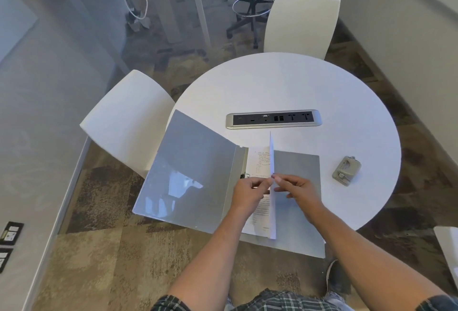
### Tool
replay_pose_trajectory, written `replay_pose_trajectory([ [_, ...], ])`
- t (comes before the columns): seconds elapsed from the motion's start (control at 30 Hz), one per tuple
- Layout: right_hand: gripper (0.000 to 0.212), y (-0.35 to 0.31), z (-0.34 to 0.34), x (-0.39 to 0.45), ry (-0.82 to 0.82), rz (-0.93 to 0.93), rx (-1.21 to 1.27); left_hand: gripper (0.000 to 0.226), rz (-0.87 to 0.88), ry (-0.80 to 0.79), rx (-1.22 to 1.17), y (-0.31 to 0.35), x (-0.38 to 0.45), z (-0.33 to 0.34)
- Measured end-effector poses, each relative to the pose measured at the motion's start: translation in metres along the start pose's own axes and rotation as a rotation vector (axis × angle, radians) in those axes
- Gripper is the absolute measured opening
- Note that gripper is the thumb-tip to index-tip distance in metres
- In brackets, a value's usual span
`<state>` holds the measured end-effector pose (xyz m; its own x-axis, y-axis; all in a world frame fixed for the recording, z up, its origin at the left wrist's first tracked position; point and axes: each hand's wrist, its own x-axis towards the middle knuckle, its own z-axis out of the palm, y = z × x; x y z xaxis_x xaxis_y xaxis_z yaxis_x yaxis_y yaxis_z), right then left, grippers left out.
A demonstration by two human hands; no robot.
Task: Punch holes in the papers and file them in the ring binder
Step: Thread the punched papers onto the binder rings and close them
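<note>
A grey ring binder [188, 174] lies open on the near left part of the round white table [285, 82], its front cover hanging past the table's edge. Printed papers [260, 162] lie inside, by the rings. One white sheet [272, 157] stands on edge, nearly upright over the binder's middle. My left hand [249, 195] and my right hand [300, 191] both pinch this sheet at its upper edge with their fingertips. A small grey hole punch [346, 170] rests on the table to the right of the binder, apart from both hands.
A grey power and socket strip [272, 119] is set into the table beyond the binder. White chairs stand at the table's left [128, 122] and far side [301, 23]. A black stool [250, 10] stands further back on the carpet.
</note>
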<state>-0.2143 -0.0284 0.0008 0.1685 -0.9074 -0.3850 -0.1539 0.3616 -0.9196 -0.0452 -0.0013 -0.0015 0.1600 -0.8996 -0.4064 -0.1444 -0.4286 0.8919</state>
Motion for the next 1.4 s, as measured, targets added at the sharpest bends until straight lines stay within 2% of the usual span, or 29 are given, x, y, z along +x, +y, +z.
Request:
replay_pose_trajectory([
  [0.23, 0.030, 0.008, 0.005, -0.001, 0.036, -0.015, 0.023, 0.005, -0.048, 0.000, -0.186, -0.002, 0.003, 0.003],
  [0.4, 0.029, 0.013, 0.007, -0.004, 0.031, -0.012, 0.031, 0.005, -0.098, 0.017, -0.237, -0.005, 0.000, 0.007],
  [0.53, 0.045, 0.013, 0.011, -0.007, 0.013, -0.012, 0.041, 0.007, -0.135, 0.037, -0.230, -0.004, -0.001, 0.011],
  [0.7, 0.048, 0.014, 0.012, -0.008, -0.001, -0.018, 0.070, 0.007, -0.178, 0.055, -0.235, -0.008, 0.002, 0.014],
  [0.9, 0.044, 0.014, 0.013, -0.012, -0.012, -0.026, 0.069, 0.010, -0.168, 0.062, -0.250, -0.010, 0.002, 0.014],
  [1.17, 0.044, 0.022, 0.012, -0.011, 0.036, -0.032, 0.015, 0.014, -0.145, 0.082, -0.147, -0.010, 0.002, 0.018],
  [1.23, 0.037, 0.024, 0.010, -0.011, 0.057, -0.030, 0.007, 0.015, -0.123, 0.089, -0.074, -0.008, 0.002, 0.017],
  [1.33, 0.012, 0.032, 0.000, -0.009, 0.107, -0.024, 0.007, 0.013, -0.071, 0.160, 0.065, 0.001, 0.002, 0.008],
  [1.4, 0.013, 0.035, -0.007, -0.010, 0.164, 0.013, 0.027, 0.014, -0.056, 0.243, 0.154, 0.008, 0.005, -0.007],
])
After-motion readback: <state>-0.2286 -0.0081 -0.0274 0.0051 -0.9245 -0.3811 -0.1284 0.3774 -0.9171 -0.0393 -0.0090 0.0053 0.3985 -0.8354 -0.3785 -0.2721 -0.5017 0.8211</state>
